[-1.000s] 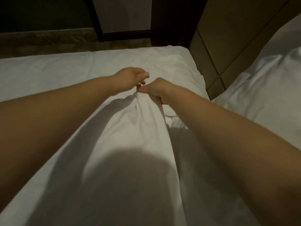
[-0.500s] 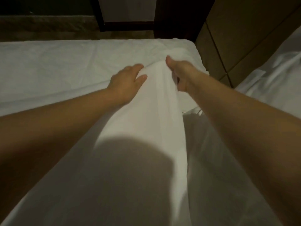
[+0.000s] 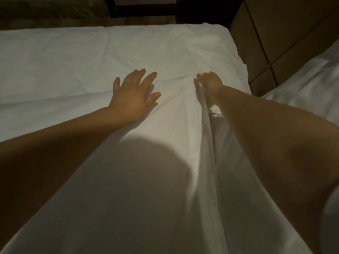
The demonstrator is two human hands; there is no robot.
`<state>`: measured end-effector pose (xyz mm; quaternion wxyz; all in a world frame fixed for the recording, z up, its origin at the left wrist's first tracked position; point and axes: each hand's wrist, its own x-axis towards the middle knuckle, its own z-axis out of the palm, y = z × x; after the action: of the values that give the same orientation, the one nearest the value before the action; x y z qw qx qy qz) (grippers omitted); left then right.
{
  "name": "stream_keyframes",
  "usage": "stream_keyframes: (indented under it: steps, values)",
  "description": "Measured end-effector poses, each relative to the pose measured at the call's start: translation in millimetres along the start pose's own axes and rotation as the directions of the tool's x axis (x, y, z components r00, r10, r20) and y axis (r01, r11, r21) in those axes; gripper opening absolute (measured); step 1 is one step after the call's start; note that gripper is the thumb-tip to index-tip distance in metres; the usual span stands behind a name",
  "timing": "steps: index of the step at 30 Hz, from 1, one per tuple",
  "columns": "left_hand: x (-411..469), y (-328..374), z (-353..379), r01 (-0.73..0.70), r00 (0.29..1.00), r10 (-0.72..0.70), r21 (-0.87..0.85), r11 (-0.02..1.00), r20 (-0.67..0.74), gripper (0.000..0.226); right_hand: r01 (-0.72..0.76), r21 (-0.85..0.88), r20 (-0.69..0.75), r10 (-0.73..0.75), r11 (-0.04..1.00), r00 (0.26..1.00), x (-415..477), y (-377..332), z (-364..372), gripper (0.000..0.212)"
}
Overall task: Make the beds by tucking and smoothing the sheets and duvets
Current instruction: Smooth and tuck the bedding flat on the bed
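Sheet [image 3: 91, 57] lies creased beside brown headboard panels [image 3: 275, 24]; left hand [image 3: 134, 96] spread flat on it, right hand [image 3: 211, 84] grip unclear.

Headboard [image 3: 286, 43] close beside sheet [image 3: 91, 57].

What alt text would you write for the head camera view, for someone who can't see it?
Two bare arms reach over a white sheet: the left hand lies flat with fingers spread, the right hand sits against a raised fold, its grip unclear. Brown padded panels and another bed lie to the right.
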<state>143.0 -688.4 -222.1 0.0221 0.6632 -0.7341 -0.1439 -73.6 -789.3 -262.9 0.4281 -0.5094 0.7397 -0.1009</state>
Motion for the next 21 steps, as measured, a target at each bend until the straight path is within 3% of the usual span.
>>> stream_keyframes:
  steps: [2,4,7,16,21]
  values:
    - [-6,1,3,0.008,1.0,-0.008,0.029,1.0,0.02,0.058,0.067,-0.269,-0.075,-0.09,0.961,0.993,-15,8,0,0.075]
    - [-9,7,4,0.007,1.0,-0.008,0.049,0.999,0.029,0.058,0.19,-0.517,-0.112,-0.287,0.834,0.951,-41,9,6,0.063]
    - [-18,19,0,0.015,0.999,-0.018,0.069,0.997,0.038,0.057,0.322,-0.677,-0.05,-0.478,0.662,0.877,-90,5,23,0.058]
    - [-126,49,-57,0.13,0.99,-0.128,0.031,0.991,-0.056,0.056,0.295,-0.639,-0.085,-0.446,0.711,0.891,-231,-6,9,0.062]
    - [-252,60,-91,0.251,0.962,-0.255,-0.046,0.967,-0.102,0.056,0.42,-0.593,0.004,-0.519,0.687,0.855,-354,-14,22,0.059]
